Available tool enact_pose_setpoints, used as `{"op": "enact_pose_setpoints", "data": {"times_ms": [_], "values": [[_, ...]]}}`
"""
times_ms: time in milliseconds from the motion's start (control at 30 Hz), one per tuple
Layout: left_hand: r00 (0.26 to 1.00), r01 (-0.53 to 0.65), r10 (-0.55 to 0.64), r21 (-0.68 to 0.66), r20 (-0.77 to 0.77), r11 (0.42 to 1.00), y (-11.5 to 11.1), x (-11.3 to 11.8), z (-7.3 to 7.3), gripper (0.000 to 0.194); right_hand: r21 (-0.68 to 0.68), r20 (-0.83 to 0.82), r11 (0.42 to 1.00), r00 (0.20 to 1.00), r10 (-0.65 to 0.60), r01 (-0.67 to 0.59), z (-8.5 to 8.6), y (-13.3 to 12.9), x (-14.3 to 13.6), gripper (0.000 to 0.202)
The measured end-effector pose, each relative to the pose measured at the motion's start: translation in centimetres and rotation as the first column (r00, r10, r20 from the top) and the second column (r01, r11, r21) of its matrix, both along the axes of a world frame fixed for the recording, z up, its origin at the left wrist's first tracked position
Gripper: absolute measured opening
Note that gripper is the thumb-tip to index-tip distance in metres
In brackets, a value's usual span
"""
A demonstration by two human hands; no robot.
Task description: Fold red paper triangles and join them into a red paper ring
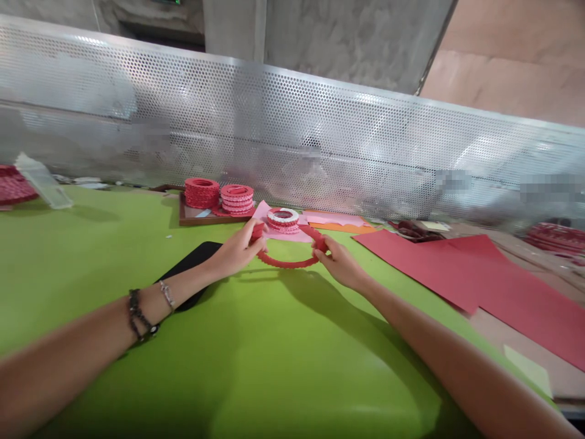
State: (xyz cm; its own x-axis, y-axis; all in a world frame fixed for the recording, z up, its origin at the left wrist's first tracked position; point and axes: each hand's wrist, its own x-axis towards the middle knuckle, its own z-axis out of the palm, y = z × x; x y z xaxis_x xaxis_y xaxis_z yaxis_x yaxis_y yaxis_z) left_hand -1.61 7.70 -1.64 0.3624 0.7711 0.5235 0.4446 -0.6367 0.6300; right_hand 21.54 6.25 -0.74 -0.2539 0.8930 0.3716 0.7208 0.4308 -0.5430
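Between my two hands a red ring with a scalloped edge [292,264] is held a little above the green table [283,353]; it looks like paper or card. My left hand [242,247] pinches its left side, and my right hand [336,259] grips the right side. Just behind the ring, a short stack of pink rings topped by a white one [283,221] sits on pink paper [261,211]. A black flat object [194,268] lies partly hidden under my left forearm.
Two stacks of red and pink rings [202,194] stand on a brown tray [183,214] at the back. Large red sheets [429,259] lie to the right. A clear plastic container [46,183] is at far left. A perforated metal panel [292,128] borders the table's back.
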Motion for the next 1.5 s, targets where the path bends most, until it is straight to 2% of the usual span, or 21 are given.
{"op": "enact_pose_setpoints", "data": {"times_ms": [300, 467, 667, 867, 1000, 1100, 1167, 1233, 1300, 1400, 1500], "values": [[0.989, -0.070, 0.075, 0.045, -0.128, 0.997, -0.6, 0.0, 0.6, 0.018, 0.033, 0.026, 0.999, 0.999, 0.042, -0.043, -0.1, 0.1, 0.1, 0.008], [0.980, -0.050, 0.069, 0.103, -0.186, 0.993, -0.9, 0.1, 0.7, 0.017, 0.042, 0.022, 0.998, 0.999, 0.048, -0.049, -0.3, 0.0, 0.1, 0.009], [0.953, -0.064, 0.116, 0.190, -0.278, 0.980, -1.1, -0.1, 1.0, 0.018, 0.043, 0.013, 0.995, 0.995, 0.094, -0.094, -0.4, -0.2, -0.3, 0.007], [0.953, -0.052, 0.114, 0.218, -0.282, 0.975, -1.5, -0.3, 1.3, 0.023, 0.038, -0.001, 0.987, 0.987, 0.158, -0.158, -0.5, -0.6, -0.7, 0.008], [0.979, -0.035, 0.080, 0.232, -0.189, 0.972, -1.9, -0.2, 1.5, 0.020, 0.044, -0.013, 0.981, 0.982, 0.191, -0.190, -0.5, -1.0, -0.9, 0.008], [0.998, 0.064, -0.066, 0.080, 0.018, 0.995, -1.6, -0.1, 1.7, 0.027, 0.034, -0.072, 0.976, 0.974, 0.216, -0.214, -0.7, -1.0, -0.9, 0.005], [0.957, 0.191, -0.177, -0.041, 0.231, 0.981, -1.2, 0.0, 1.6, 0.030, 0.013, -0.144, 0.977, 0.966, 0.214, -0.215, -1.0, -0.7, -0.7, 0.004], [0.893, 0.301, -0.243, -0.100, 0.379, 0.948, -0.8, 0.1, 1.5, 0.028, -0.001, -0.200, 0.977, 0.957, 0.208, -0.213, -1.1, -0.5, -0.6, 0.011], [0.877, 0.345, -0.266, -0.137, 0.400, 0.929, -0.7, 0.1, 1.2, 0.024, 0.026, -0.226, 0.975, 0.949, 0.221, -0.221, -1.1, -0.4, -0.7, 0.021], [0.905, 0.345, -0.279, -0.171, 0.322, 0.923, -1.2, 0.5, 0.9, 0.027, 0.134, -0.249, 0.964, 0.933, 0.259, -0.232, -0.7, -1.0, -1.0, 0.033], [0.899, 0.373, -0.328, -0.118, 0.290, 0.920, -2.2, 0.9, 1.0, 0.038, 0.210, -0.250, 0.937, 0.911, 0.328, -0.280, -0.2, -2.0, -1.5, 0.027]]}}
